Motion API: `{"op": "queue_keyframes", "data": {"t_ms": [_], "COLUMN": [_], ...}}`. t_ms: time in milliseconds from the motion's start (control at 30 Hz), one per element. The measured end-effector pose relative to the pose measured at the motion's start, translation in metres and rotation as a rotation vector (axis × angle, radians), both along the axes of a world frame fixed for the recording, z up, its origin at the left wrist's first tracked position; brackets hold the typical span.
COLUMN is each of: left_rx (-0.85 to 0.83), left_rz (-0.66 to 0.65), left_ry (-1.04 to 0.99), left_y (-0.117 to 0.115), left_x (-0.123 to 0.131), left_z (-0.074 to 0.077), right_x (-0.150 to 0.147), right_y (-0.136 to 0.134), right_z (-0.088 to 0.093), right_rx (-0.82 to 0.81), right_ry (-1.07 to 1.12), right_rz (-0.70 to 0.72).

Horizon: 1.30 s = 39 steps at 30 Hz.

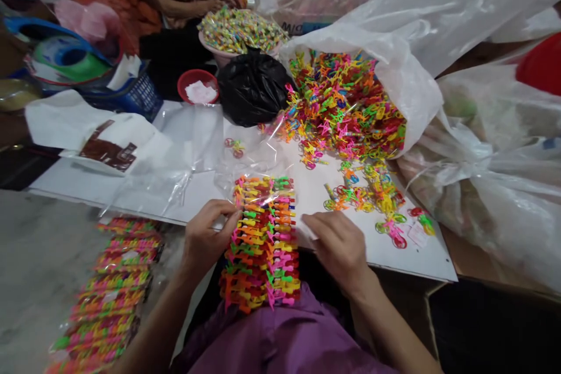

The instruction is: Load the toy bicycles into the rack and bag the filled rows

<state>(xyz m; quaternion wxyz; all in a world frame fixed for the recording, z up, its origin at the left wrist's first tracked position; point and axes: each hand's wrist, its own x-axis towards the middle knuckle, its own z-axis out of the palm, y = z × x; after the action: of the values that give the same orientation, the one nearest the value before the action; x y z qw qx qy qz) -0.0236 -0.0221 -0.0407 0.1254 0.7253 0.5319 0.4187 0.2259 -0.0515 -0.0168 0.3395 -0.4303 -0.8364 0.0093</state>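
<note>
A clear plastic bag (263, 239) packed with rows of small bright plastic toys leans between the table edge and my lap. My left hand (208, 236) pinches its left edge between thumb and fingers. On the other side, my right hand (339, 242) is slightly blurred, its fingers closed on a small white paper slip (305, 228) beside the bag. Loose colourful toys (390, 228) lie on the white table (372, 251) to the right.
An open white sack (421, 93) spills a heap of toys. Behind are a black plastic bag (254, 87), a red bowl (182, 85) of white slips and a blue basket (144, 96). Filled packs (105, 298) lie lower left. Another person's hands (223, 0) work over a heaped tub.
</note>
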Motion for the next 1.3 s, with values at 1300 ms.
{"op": "queue_keyframes", "data": {"t_ms": [1300], "left_rx": [-0.835], "left_rz": [-0.68], "left_ry": [-0.142], "left_y": [-0.051], "left_x": [-0.06], "left_z": [0.015], "right_x": [0.012], "right_y": [-0.028], "right_z": [0.017], "right_rx": [-0.73], "right_ry": [-0.026], "right_rz": [0.418]}}
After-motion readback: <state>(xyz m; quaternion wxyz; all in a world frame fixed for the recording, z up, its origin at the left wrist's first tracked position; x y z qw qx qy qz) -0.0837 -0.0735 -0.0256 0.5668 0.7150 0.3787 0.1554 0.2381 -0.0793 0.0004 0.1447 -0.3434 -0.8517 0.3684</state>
